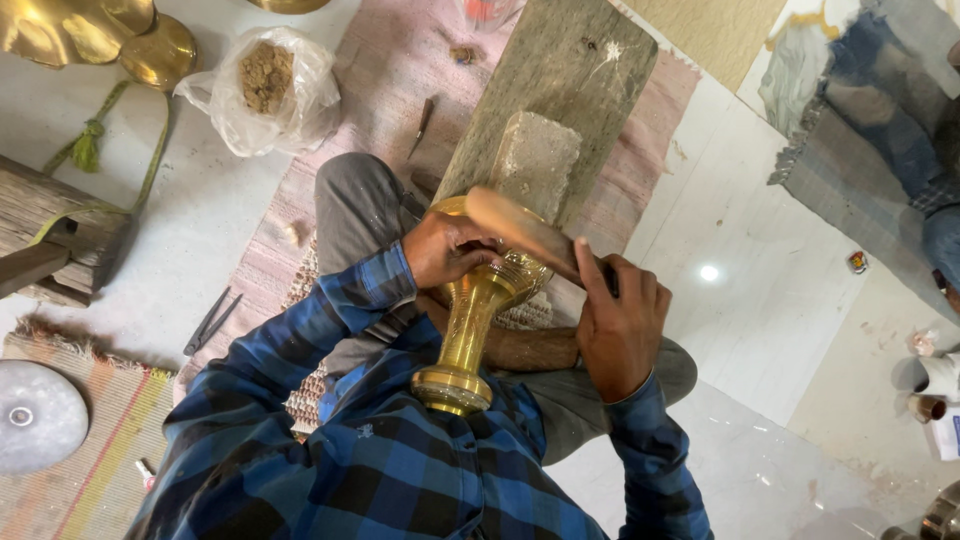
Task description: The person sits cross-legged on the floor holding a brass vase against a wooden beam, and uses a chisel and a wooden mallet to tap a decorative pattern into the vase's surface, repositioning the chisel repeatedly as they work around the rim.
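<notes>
Now, near the centre of the frame, the person is holding a brass vase (pixel 472 320) that is lying tilted, with its round foot pointing toward the person's chest and its wider engraved body resting against a long grey wooden plank (pixel 575 90). The left hand (pixel 447 247) is closing around the upper body of the vase, fingers curling over the metal and pressing it steady. The right hand (pixel 620 325) is gripping the handle of a wooden mallet (pixel 520 228), fingers wrapped tight around it, and the pale head of the mallet is lying across the vase, just beside the left hand. A grey stone block (pixel 537 160) is sitting on the plank, just above the vase.

At the upper left of the frame, a clear plastic bag (pixel 262 90) with brown powder is lying on the white floor, near some shiny brass pieces (pixel 95 30). A small dark chisel (pixel 423 122) is lying on the pink mat (pixel 390 60). At the left edge, dark metal tongs (pixel 210 322) are lying on the floor, and a round grey disc (pixel 35 415) is resting on a striped rug at lower left.
</notes>
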Available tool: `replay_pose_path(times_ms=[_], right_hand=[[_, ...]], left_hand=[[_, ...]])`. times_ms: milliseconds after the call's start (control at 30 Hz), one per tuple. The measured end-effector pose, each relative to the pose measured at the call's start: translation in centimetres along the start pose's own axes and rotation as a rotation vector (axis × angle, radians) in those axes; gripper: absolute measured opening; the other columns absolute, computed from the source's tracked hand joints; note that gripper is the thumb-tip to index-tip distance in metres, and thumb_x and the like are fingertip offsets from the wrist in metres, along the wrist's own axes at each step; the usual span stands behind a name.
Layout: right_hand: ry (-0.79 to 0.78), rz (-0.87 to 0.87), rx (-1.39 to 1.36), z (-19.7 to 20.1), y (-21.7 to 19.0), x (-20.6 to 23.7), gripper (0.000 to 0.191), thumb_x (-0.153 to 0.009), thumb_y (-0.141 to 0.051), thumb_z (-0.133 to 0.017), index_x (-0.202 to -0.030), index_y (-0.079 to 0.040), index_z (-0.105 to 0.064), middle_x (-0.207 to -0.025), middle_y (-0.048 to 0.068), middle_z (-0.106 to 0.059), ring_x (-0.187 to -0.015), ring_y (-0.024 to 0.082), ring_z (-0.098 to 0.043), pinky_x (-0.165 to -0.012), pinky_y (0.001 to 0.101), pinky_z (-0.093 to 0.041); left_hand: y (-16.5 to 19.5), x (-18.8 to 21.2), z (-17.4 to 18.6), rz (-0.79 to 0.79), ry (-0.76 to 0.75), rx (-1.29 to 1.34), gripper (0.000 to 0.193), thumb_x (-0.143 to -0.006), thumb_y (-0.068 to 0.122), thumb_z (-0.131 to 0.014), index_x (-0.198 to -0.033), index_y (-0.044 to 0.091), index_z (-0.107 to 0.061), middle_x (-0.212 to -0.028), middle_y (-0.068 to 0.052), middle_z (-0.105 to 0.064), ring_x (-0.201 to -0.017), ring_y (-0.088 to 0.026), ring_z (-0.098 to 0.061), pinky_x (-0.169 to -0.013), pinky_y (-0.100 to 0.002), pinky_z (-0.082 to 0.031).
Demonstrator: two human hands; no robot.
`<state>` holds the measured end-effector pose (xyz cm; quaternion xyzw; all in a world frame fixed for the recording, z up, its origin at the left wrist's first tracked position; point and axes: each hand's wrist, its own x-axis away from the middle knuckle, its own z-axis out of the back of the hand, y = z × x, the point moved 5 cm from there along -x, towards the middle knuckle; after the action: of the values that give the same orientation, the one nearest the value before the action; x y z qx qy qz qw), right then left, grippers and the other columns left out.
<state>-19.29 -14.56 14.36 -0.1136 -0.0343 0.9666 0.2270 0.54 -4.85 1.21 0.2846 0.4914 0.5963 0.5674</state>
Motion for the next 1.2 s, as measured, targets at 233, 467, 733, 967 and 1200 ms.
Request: replay_pose_path(times_ms=[233,467,733,967,1200], right_hand=[[0.094,-0.180,-0.472,-0.3,0.7,0.4,0.064,-0.096,-0.001,-0.063,-0.154,-0.022,-0.046,-0.124,0.009,-0.056,-0.110,0.024,-0.058,-0.095,0.0403,-0.047],[0.021,-0.010,-0.246,-1.3,0.8,-0.1,0.065,-0.093,0.003,-0.066,-0.153,-0.021,-0.054,-0.126,0.013,-0.058,-0.113,0.029,-0.058,-0.098,0.0438,-0.048],[0.067,-0.007,-0.250,-0.2,0.7,-0.3,0.066,-0.093,0.003,-0.066,-0.153,-0.020,-0.054,-0.125,0.014,-0.058,-0.113,0.032,-0.058,-0.100,0.0429,-0.047],[0.042,-0.047,-0.207,0.0,0.2,-0.9,0.062,-0.093,0.000,-0.066,-0.150,-0.021,-0.054,-0.121,0.011,-0.060,-0.109,0.027,-0.060,-0.095,0.0443,-0.048],[-0.009,0.073,0.054,-0.7,-0.1,-1.0,0.066,-0.091,0.003,-0.067,-0.150,-0.023,-0.058,-0.119,0.009,-0.062,-0.106,0.027,-0.059,-0.097,0.0468,-0.049]], left_hand=[[1.4,0.1,0.9,-0.186,0.023,0.056,0.039,-0.086,0.003,-0.079,-0.125,0.004,-0.070,-0.117,-0.014,-0.075,-0.103,-0.027,-0.075,-0.089,-0.037,-0.063],[0.2,0.4,0.4,-0.065,0.004,0.089,0.035,-0.090,0.003,-0.080,-0.124,0.008,-0.071,-0.113,-0.009,-0.077,-0.101,-0.022,-0.078,-0.090,-0.034,-0.066],[0.3,0.7,0.6,-0.050,0.021,0.164,0.038,-0.089,0.003,-0.076,-0.126,0.007,-0.068,-0.118,-0.011,-0.075,-0.104,-0.024,-0.077,-0.091,-0.035,-0.065],[0.8,0.7,1.0,-0.122,0.057,0.032,0.034,-0.089,0.005,-0.081,-0.122,0.006,-0.070,-0.112,-0.012,-0.076,-0.102,-0.026,-0.077,-0.088,-0.037,-0.063],[0.4,0.8,0.7,-0.060,0.064,0.012,0.030,-0.087,0.008,-0.084,-0.115,0.008,-0.072,-0.099,-0.010,-0.079,-0.092,-0.022,-0.077,-0.083,-0.035,-0.063]])
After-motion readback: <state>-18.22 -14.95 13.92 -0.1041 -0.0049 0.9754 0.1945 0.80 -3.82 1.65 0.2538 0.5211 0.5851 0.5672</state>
